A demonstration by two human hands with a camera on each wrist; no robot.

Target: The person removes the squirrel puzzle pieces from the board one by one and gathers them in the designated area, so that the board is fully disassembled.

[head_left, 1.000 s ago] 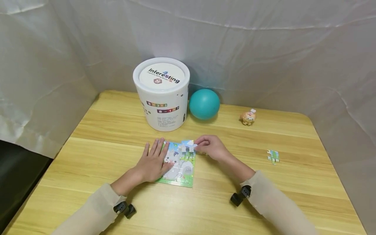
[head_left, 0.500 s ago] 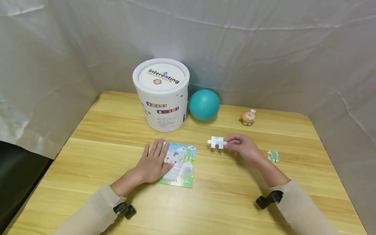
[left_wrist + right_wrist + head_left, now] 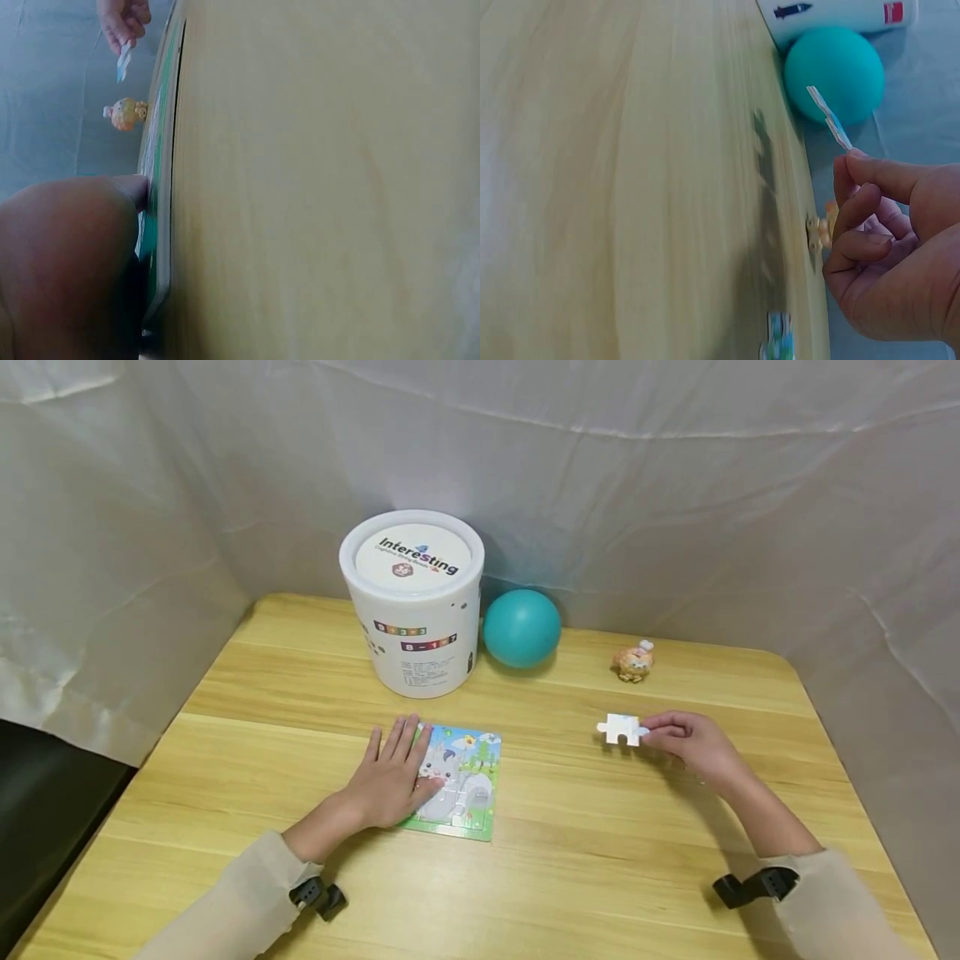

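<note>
My left hand point(image 3: 390, 781) lies flat with spread fingers on the left part of a jigsaw puzzle point(image 3: 468, 793) showing a grey cartoon animal. In the left wrist view the thumb touches the puzzle's green-edged board point(image 3: 160, 225). My right hand point(image 3: 693, 745) pinches a pale jigsaw piece point(image 3: 621, 729) by one end between thumb and finger, held above the table. Seen edge-on in the right wrist view, the jigsaw piece point(image 3: 829, 118) casts a long shadow. A second, green jigsaw piece point(image 3: 778, 339) lies on the table, mostly hidden behind my right hand in the head view.
Behind the puzzle stands a white lidded bucket point(image 3: 420, 610), with a teal ball point(image 3: 522, 628) at its right. A small orange figurine point(image 3: 633, 662) sits near the back edge. Grey cloth point(image 3: 675, 510) hangs around the wooden table point(image 3: 570, 860).
My right hand has lifted the pale piece off the puzzle's top right and carried it to the right, near the loose green piece. My left hand has stayed in place.
</note>
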